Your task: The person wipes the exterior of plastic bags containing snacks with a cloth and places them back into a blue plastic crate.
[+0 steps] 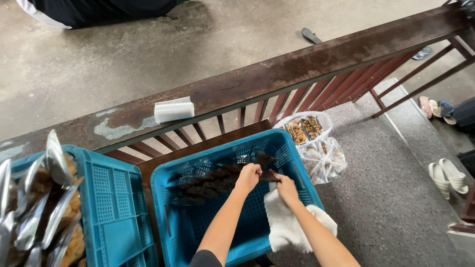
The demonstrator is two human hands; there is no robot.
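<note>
Both grips pinch closed on the dark dried strips (217, 180) inside the blue crate (173, 217), left hand (249, 176) beside right hand (286, 188), so you're mid-sorting; next calls for lifting pieces free.

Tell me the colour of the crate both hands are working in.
Blue crate, perforated walls; head view shows it.

Worn brown wooden railing (277, 74) crosses diagonally, slatted balusters (316, 96) below. Grey concrete floor (123, 54) beyond; speckled terrazzo floor (391, 198) on near side. Sandals (448, 175) at right edge. Even daylight.
</note>
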